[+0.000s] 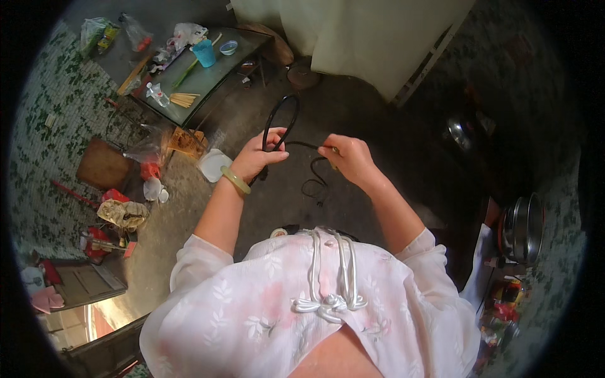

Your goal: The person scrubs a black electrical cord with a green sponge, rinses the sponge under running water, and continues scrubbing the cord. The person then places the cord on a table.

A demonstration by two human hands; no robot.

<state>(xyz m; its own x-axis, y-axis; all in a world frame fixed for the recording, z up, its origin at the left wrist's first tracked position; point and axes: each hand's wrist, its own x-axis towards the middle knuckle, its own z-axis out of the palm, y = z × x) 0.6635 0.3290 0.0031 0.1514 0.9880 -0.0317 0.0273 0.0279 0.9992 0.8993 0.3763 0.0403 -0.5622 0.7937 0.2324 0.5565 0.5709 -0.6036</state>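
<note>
My left hand point(263, 153), with a pale green bangle point(235, 180) at its wrist, holds a looped black cord point(297, 111) between thumb and fingers. The loop stands up above the hand. From there a stretch of the cord runs across to my right hand point(346, 155), whose fingers are closed on it. A small yellowish thing point(334, 150), too small to name, shows at the right fingers. Below the right hand a thin part of the cord hangs in curls over the dark floor point(283, 203).
At upper left a table point(203, 92) bears a blue cup point(204, 53), a small bowl point(229, 47), a plastic bottle point(157, 94) and wooden sticks point(184, 99). A white container point(215, 164) lies beyond my left wrist. Stacked round metal pans point(522, 229) stand at right.
</note>
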